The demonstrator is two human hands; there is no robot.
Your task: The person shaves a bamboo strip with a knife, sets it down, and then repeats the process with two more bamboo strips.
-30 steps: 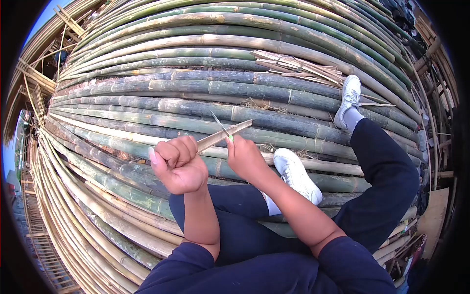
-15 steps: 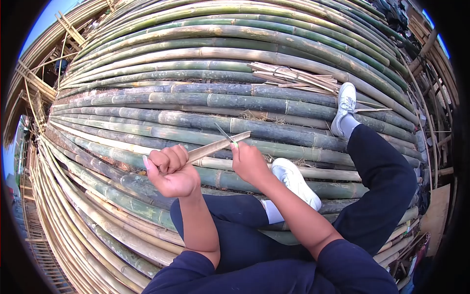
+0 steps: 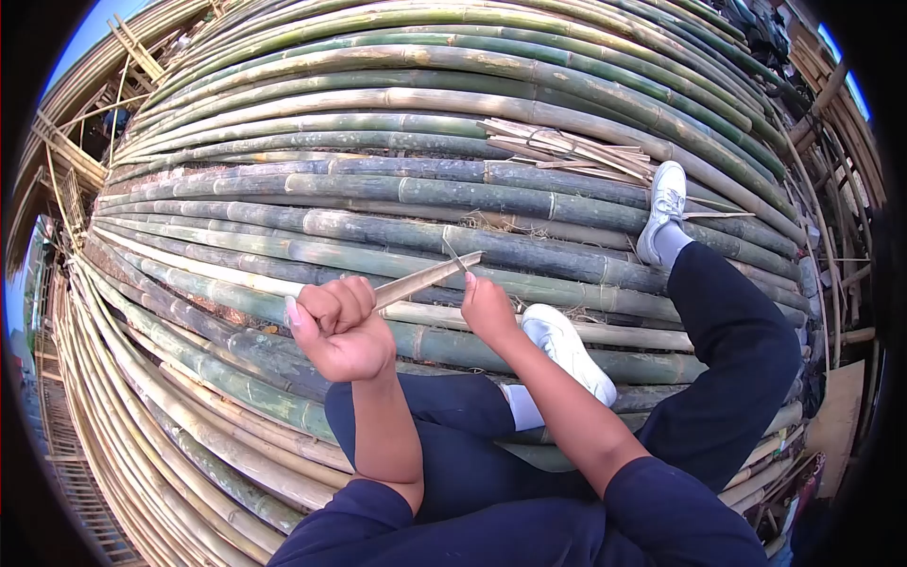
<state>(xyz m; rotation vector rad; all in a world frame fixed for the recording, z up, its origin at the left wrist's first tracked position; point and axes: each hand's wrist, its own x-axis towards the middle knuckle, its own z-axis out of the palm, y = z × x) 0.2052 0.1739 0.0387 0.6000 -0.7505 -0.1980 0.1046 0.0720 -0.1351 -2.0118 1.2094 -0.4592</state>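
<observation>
My left hand (image 3: 340, 326) is closed around one end of a split bamboo strip (image 3: 420, 281), which points up and to the right. Near the strip's far end, my right hand (image 3: 489, 307) grips a knife (image 3: 454, 251); its thin blade crosses the strip there and leans up to the left. The knife's handle is mostly hidden inside the right fist. Both hands are above the bamboo poles, in front of my folded leg.
Long green and tan bamboo poles (image 3: 378, 248) lie side by side under me. A bundle of split strips (image 3: 567, 146) rests on them near my white shoe (image 3: 667, 203). My other shoe (image 3: 567, 354) is beside my right forearm. A brown board (image 3: 839, 425) leans at the right.
My right hand has shifted slightly right and down, and the knife blade now stands further right, across the strip near its tip. My left hand has moved a little right, still holding the strip.
</observation>
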